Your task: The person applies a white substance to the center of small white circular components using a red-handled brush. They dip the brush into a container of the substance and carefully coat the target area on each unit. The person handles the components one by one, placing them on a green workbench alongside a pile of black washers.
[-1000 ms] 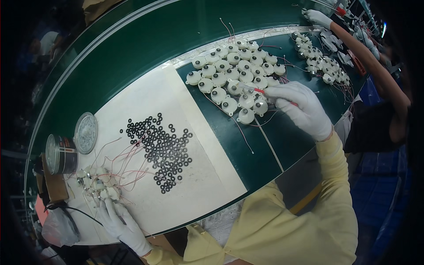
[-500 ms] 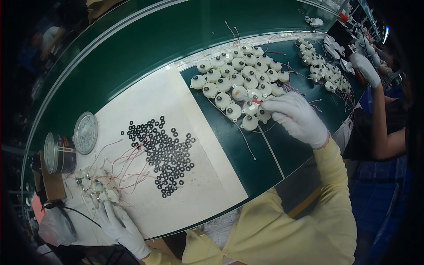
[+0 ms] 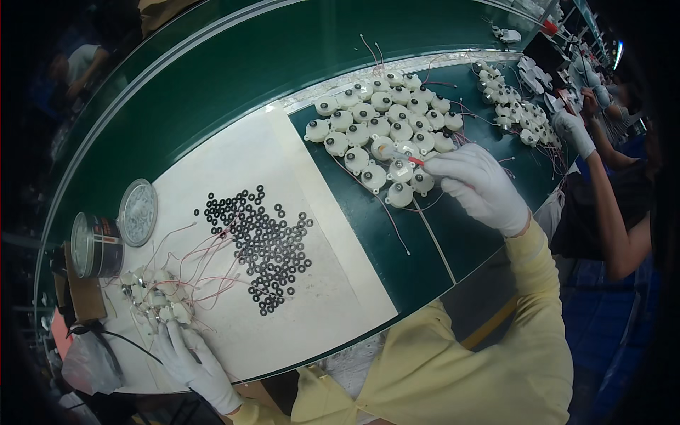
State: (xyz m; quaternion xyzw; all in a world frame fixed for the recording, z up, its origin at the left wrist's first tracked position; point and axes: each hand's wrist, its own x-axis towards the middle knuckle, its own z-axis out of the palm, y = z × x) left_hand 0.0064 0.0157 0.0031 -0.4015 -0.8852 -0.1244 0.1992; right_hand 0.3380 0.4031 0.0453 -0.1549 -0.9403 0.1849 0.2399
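Observation:
My right hand (image 3: pixel 478 180), in a white glove, pinches a thin brush (image 3: pixel 416 161) with a red section. Its pale tip reaches over one of the round white geared motors (image 3: pixel 356 161), whose middle looks brownish there. These motors stand close together on the green tabletop, most with a black ring at the centre and pink-white wires trailing out. At the lower left my gloved left hand (image 3: pixel 191 361) has its fingers stretched out. Their tips touch the near side of a heap of similar white motors (image 3: pixel 159 297) with tangled wires.
Many black rubber rings (image 3: pixel 273 248) lie loose on a white sheet (image 3: pixel 340 283). Left of them are a dark tin (image 3: pixel 97 246), a round lid (image 3: pixel 138 212) with clear stuff in it, and a plastic bag (image 3: pixel 92 365). A co-worker's gloved hand (image 3: pixel 574 133) works beyond another motor group (image 3: pixel 520 113).
My right hand and the brush have shifted very slightly, staying over the same motors. My left hand keeps its place. The co-worker's gloved hand has moved lower and to the left.

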